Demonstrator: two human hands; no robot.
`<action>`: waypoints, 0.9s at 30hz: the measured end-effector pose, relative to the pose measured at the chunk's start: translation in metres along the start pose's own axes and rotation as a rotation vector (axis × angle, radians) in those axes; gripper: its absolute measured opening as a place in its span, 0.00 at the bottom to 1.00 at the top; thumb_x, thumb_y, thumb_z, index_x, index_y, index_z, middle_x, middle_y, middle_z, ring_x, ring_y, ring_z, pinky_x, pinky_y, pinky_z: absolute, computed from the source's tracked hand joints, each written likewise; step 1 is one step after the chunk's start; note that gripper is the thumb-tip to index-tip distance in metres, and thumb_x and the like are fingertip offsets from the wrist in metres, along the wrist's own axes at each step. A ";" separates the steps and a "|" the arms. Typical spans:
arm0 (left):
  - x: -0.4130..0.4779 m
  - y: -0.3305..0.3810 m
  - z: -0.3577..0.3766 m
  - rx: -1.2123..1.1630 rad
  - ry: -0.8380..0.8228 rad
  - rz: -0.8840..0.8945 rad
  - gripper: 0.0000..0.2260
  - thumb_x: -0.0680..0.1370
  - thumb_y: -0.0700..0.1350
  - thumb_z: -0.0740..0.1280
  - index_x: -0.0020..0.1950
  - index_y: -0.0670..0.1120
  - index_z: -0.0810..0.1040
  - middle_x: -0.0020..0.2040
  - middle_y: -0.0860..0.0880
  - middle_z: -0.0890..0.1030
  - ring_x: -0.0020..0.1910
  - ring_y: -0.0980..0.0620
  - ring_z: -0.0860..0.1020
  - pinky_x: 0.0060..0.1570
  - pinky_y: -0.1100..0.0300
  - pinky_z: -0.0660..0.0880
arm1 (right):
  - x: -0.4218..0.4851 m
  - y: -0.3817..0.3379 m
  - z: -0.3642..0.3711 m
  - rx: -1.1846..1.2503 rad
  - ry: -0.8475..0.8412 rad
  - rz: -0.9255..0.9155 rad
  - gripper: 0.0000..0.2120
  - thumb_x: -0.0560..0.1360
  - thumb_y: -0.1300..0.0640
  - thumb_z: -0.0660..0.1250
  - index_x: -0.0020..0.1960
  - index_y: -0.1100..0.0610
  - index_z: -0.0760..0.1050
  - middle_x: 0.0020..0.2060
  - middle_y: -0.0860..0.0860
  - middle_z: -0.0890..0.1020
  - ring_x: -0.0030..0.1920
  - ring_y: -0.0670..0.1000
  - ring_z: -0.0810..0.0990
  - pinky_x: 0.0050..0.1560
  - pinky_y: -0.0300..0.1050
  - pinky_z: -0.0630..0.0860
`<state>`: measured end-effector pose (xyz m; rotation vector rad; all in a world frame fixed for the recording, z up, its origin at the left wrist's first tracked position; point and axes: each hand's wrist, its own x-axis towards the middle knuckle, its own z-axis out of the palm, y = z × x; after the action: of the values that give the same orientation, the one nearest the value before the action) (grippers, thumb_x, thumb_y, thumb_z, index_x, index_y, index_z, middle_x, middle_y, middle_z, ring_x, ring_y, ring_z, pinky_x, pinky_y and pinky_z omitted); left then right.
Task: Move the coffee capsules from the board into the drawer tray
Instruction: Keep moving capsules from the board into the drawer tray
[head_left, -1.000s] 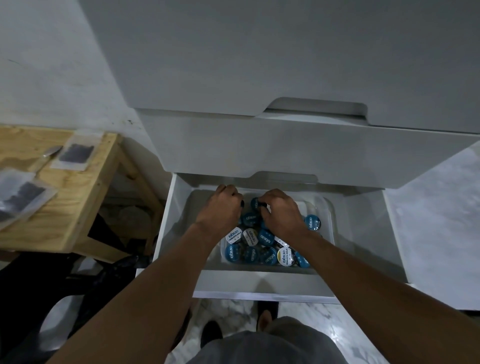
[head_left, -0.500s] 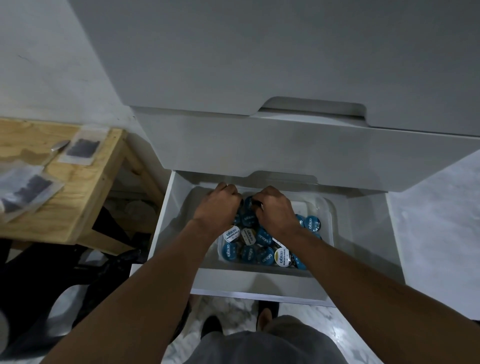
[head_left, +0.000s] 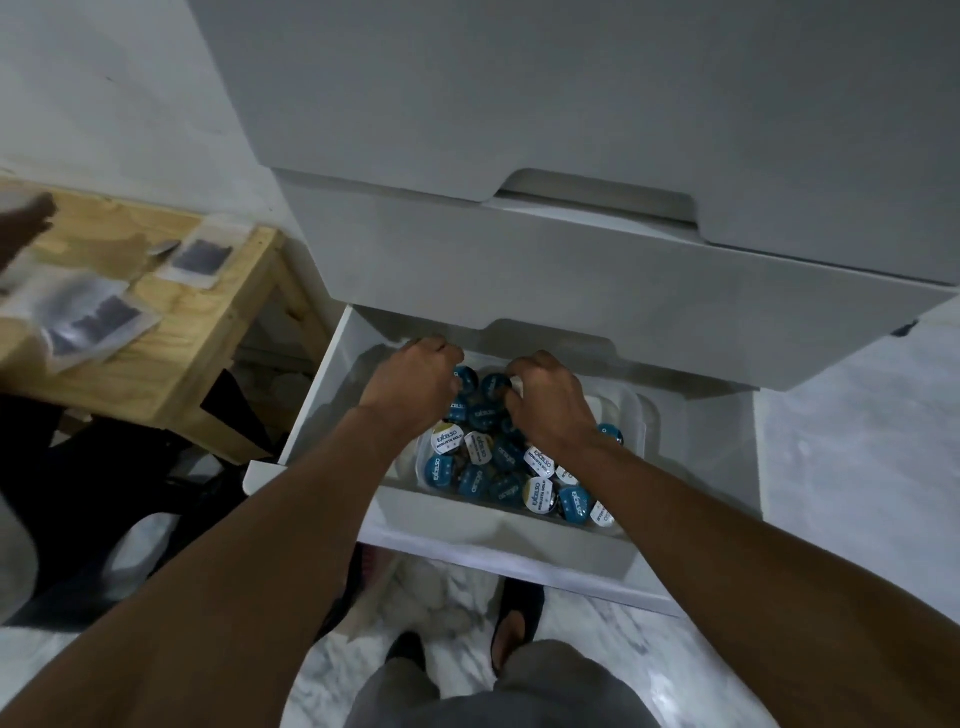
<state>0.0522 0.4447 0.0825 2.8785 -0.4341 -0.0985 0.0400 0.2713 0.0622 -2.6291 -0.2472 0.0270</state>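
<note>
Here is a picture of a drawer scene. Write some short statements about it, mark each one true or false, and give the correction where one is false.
1. The left hand and the right hand both reach into the open drawer, over the capsules. True.
2. All capsule lids in the tray are white. False: most lids are blue and only a few are white.
3. The wooden board stands to the left of the drawer. True.
4. Several capsules lie on the board. False: none shows on its visible part; flat clear packets lie on it.
</note>
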 end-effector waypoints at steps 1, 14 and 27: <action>-0.004 0.002 -0.002 0.011 0.019 -0.010 0.12 0.78 0.46 0.62 0.60 0.45 0.75 0.56 0.45 0.77 0.53 0.47 0.76 0.52 0.50 0.77 | -0.003 0.000 -0.003 -0.020 0.003 0.007 0.10 0.75 0.61 0.65 0.55 0.62 0.78 0.53 0.59 0.79 0.51 0.58 0.78 0.54 0.48 0.76; -0.080 0.037 -0.063 0.171 0.330 0.243 0.15 0.78 0.44 0.59 0.63 0.40 0.71 0.57 0.41 0.77 0.56 0.44 0.75 0.58 0.50 0.73 | -0.111 -0.053 -0.065 -0.246 0.238 0.139 0.20 0.78 0.51 0.60 0.66 0.61 0.69 0.62 0.58 0.74 0.63 0.59 0.70 0.62 0.54 0.71; -0.114 0.149 -0.097 0.134 0.484 0.534 0.09 0.72 0.41 0.67 0.50 0.40 0.78 0.44 0.42 0.81 0.42 0.41 0.79 0.39 0.52 0.77 | -0.226 -0.040 -0.150 -0.360 0.494 0.303 0.19 0.79 0.53 0.60 0.67 0.61 0.69 0.64 0.60 0.74 0.63 0.60 0.71 0.61 0.52 0.71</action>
<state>-0.0891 0.3612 0.2148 2.6624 -1.1012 0.7160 -0.1790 0.1933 0.2069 -2.8903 0.3465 -0.6068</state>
